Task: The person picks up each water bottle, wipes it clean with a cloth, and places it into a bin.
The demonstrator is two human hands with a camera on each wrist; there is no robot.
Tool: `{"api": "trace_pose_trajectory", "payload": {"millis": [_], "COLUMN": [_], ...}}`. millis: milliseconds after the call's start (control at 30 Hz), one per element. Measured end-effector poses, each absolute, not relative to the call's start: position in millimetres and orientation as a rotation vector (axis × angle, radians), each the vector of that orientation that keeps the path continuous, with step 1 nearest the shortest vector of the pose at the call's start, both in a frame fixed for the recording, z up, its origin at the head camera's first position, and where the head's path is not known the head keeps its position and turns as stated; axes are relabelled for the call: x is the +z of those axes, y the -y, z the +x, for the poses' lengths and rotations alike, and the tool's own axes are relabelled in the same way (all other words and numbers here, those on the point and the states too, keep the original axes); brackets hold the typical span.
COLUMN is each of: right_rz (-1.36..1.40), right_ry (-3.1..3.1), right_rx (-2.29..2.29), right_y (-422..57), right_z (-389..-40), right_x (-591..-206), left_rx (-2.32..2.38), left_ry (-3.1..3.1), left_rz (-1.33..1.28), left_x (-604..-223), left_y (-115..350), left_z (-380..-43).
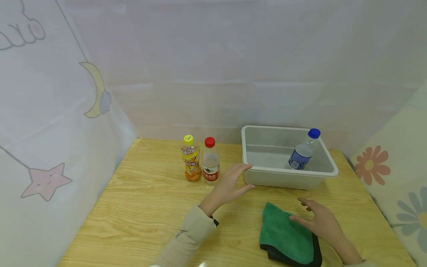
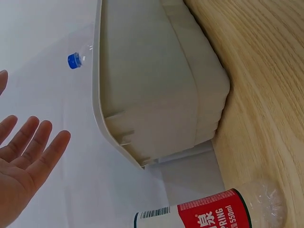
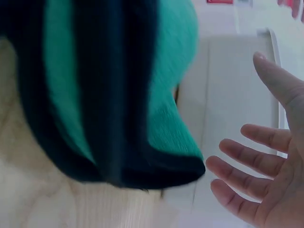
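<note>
My left hand hovers in front of the near left corner of the white plastic bin, fingers spread and holding nothing. Over the right side of a folded green cloth with black edging is my right hand, its thumb and fingers apart and nothing between them. Inside the bin leans a clear water bottle with a blue cap. A red-capped water bottle stands just left of my left hand, and its red label shows large in the left wrist view.
A yellow-capped bottle of orange drink stands beside the red-capped one. All of this is on a wooden table. White printed curtains enclose its back and sides.
</note>
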State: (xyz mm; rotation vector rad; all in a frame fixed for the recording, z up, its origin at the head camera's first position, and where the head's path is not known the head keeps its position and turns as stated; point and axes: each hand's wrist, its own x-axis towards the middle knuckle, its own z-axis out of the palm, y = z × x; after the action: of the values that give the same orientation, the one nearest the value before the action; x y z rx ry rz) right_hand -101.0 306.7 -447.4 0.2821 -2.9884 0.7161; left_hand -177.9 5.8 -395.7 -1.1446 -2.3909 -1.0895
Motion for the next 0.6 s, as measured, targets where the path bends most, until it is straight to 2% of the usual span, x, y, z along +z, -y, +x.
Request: {"api": "trace_pose_trajectory", "payload": {"millis": [600], "right_rz": [0.541], "right_ry": [3.121], "right_rx": [0.416], "right_y": [-277.4], "right_z": [-80.3], "right_x": [-464.3], "left_rx": [-1.074], "left_ry": [2.338], "left_rz": [-1.109], "left_x": [-405.0], "left_y": [31.7], "left_z": [-161.2]}}
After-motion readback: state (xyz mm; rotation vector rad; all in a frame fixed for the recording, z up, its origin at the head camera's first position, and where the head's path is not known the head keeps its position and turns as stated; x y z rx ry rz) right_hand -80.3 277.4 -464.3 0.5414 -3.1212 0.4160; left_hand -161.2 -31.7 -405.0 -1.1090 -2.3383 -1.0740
